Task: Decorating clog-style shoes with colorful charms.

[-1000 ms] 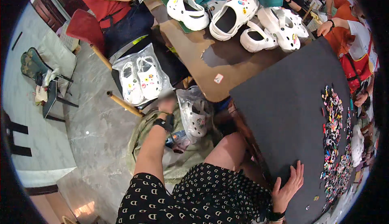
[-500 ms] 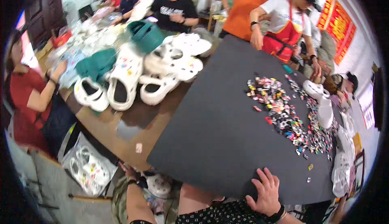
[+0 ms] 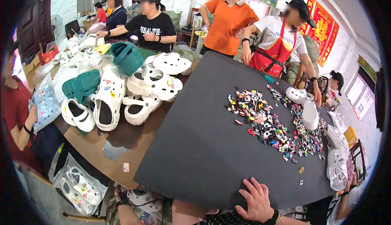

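Observation:
My right hand (image 3: pixel 256 200) lies flat on the near edge of the black mat (image 3: pixel 183 151), fingers spread and holding nothing. Low on the left, my left hand (image 3: pixel 118 191) hangs below the table edge, beside a bagged white clog (image 3: pixel 144 200); its fingers are too dark to make out. Farther up the mat spreads a pile of small colourful shoe charms (image 3: pixel 264 121). A white clog (image 3: pixel 310 116) rests on the charms at the right. White clogs (image 3: pixel 109 99) with charms and green clogs (image 3: pixel 127 57) are heaped on the brown table to the left.
A bag of decorated white clogs (image 3: pixel 79 188) sits below the table at left. More bagged clogs (image 3: pixel 337 168) line the right edge. A person in an apron (image 3: pixel 273 50) reaches toward the charms; a person in orange (image 3: pixel 228 21) stands behind the mat. Others are around the table.
The view has shifted, so the table and heaps sit lower and farther left. My right hand stays flat on the mat. My left hand is lower in view, less of it showing.

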`<act>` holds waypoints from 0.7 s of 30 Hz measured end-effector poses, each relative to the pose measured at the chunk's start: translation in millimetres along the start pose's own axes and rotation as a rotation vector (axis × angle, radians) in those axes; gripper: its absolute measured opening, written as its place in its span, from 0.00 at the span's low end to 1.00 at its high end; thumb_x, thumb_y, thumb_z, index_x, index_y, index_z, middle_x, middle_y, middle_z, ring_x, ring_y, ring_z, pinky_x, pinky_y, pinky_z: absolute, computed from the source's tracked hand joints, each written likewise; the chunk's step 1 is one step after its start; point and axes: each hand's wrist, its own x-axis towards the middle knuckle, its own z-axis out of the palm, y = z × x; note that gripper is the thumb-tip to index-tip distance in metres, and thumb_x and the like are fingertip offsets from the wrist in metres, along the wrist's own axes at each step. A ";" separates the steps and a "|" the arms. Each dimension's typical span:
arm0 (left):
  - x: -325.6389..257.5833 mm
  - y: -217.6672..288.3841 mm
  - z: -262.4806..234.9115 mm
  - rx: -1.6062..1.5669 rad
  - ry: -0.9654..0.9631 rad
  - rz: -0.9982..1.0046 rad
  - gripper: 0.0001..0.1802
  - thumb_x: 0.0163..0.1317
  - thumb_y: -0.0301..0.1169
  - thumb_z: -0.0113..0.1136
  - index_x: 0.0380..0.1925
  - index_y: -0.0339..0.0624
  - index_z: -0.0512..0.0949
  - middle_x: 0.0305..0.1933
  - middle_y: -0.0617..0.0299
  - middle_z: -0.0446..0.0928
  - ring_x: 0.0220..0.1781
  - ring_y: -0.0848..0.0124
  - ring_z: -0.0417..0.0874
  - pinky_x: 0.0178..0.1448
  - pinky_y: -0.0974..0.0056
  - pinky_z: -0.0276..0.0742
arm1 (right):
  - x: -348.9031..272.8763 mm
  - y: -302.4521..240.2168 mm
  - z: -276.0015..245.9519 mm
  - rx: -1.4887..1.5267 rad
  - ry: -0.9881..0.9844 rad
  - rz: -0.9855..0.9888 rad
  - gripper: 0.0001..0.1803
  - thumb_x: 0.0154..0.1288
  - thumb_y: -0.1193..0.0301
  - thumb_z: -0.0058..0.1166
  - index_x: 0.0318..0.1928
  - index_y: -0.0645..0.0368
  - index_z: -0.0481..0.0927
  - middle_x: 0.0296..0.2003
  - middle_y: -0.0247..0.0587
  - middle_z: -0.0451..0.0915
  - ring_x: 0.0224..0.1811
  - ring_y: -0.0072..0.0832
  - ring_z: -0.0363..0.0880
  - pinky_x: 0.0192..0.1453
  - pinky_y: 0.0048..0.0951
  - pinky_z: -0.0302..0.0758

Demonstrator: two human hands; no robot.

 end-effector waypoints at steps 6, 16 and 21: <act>-59.1 -2.3 9.3 0.316 -0.247 -0.333 0.24 0.61 0.45 0.60 0.53 0.43 0.75 0.37 0.55 0.82 0.29 0.60 0.80 0.30 0.60 0.76 | -12.6 23.4 21.2 -0.036 -0.124 -0.004 0.31 0.53 0.53 0.60 0.55 0.55 0.73 0.64 0.51 0.67 0.67 0.52 0.62 0.63 0.56 0.59; -114.8 142.5 -35.3 -0.108 -0.107 -0.700 0.24 0.61 0.49 0.62 0.41 0.35 0.78 0.23 0.55 0.75 0.13 0.59 0.69 0.26 0.53 0.74 | -26.7 25.4 18.2 -0.048 -0.052 -0.018 0.30 0.53 0.53 0.60 0.53 0.57 0.75 0.63 0.52 0.68 0.68 0.52 0.61 0.64 0.55 0.59; -181.7 74.9 -121.0 -0.310 -0.148 -0.431 0.26 0.52 0.41 0.68 0.47 0.38 0.76 0.34 0.50 0.78 0.30 0.52 0.78 0.39 0.50 0.75 | -23.9 20.4 18.1 0.015 0.013 -0.107 0.29 0.55 0.56 0.60 0.54 0.60 0.75 0.63 0.53 0.68 0.68 0.54 0.61 0.65 0.55 0.59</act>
